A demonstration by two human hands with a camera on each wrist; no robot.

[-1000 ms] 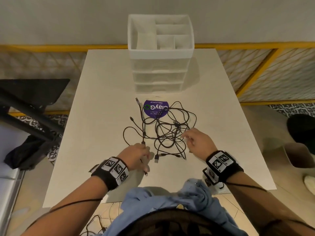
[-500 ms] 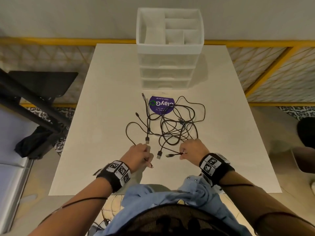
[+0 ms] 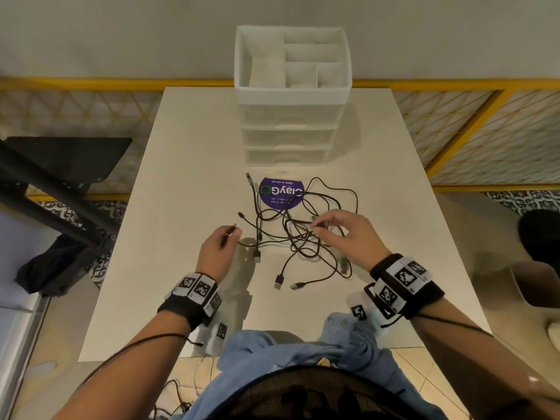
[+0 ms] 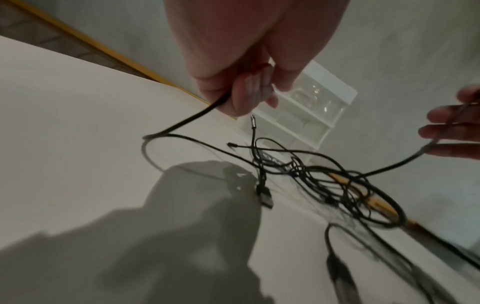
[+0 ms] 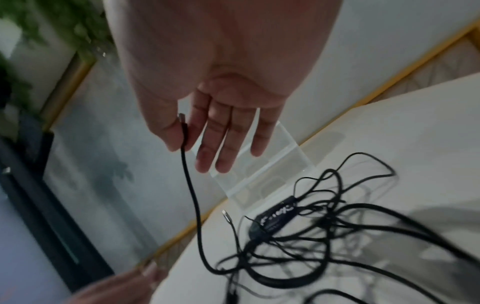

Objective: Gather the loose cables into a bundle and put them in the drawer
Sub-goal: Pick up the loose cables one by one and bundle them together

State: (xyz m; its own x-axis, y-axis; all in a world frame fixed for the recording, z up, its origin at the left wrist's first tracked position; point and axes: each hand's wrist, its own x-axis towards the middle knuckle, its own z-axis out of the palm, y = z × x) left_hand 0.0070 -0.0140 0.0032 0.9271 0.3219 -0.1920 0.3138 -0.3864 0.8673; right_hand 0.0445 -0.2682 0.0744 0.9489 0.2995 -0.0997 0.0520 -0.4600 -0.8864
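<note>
Two hands work the near edge of the cables [image 3: 298, 234]: left hand [image 3: 218, 248] curled round a cable end, right hand [image 3: 348, 234] pinching another plug end, other fingers loose, likely to draw strands together. Tangle lies mid-table [image 3: 188, 165]; drawer unit [image 3: 291, 95] far, drawers closed.

The round purple sticker [image 3: 281, 193] on the table reads "ClayGo" and "Clean as you go".
</note>
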